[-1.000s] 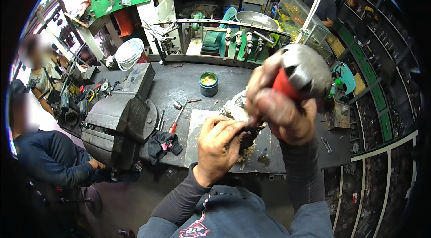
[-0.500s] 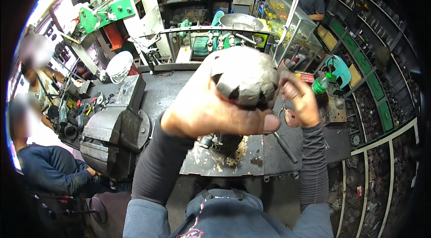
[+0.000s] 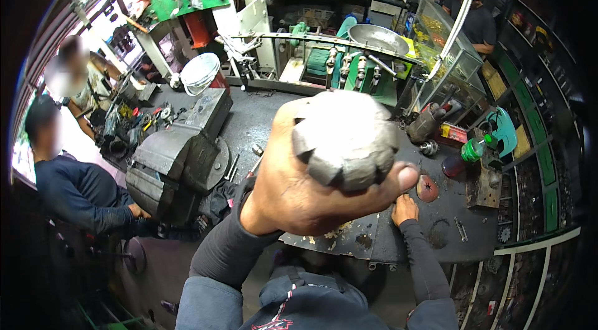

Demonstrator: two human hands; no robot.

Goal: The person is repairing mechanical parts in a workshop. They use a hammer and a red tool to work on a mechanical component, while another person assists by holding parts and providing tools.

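Filling the middle of the view, a grey rounded head with a notched rim point(image 3: 349, 137) is held above the bench point(image 3: 392, 240), close to the camera, the left hand point(image 3: 280, 187) clamped around it; what lies beneath is hidden. Farther right, the right hand point(image 3: 406, 210) is low at the bench top, fingers bent, just beside a reddish-brown disc point(image 3: 428, 188); whether it grips anything I cannot tell. The step looks like steadying the head aloft while the right hand handles something below; the next move seems to call for a firm left grip and a clear sightline to the right fingers. Beyond stand a green-capped bottle point(image 3: 460, 160) at right and a bulky vise point(image 3: 165, 155) at left.
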